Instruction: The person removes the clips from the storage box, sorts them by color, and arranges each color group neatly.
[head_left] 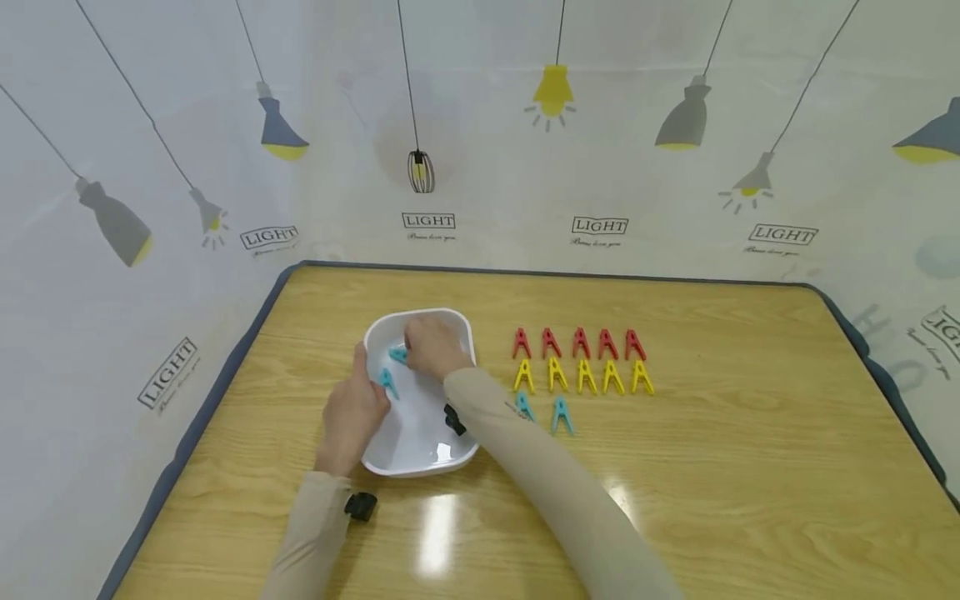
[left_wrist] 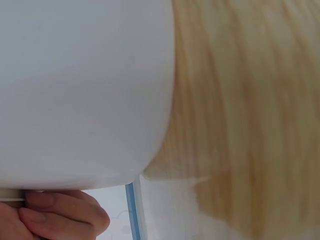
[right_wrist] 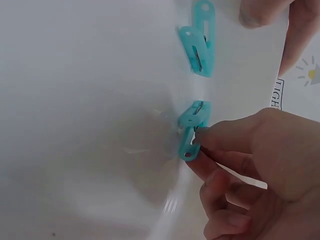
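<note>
A white basin (head_left: 420, 429) stands on the table, tilted in my hands' reach, with two teal clothespins inside it. My left hand (head_left: 352, 417) grips the basin's left rim, thumb over the edge and fingers along the outer wall. My right hand (head_left: 433, 343) reaches in at the far side. In the right wrist view, its thumb and fingertips pinch one teal clothespin (right_wrist: 188, 147) against the basin's wall. The other teal clothespin (right_wrist: 201, 50) lies a short way off, nearer the left thumb (right_wrist: 260, 11).
Right of the basin, clothespins lie in rows: several red ones (head_left: 581, 342) at the back, several yellow ones (head_left: 587, 377) in the middle, two teal ones (head_left: 562, 415) in front. A printed curtain (head_left: 495, 192) surrounds the wooden table (head_left: 750, 433).
</note>
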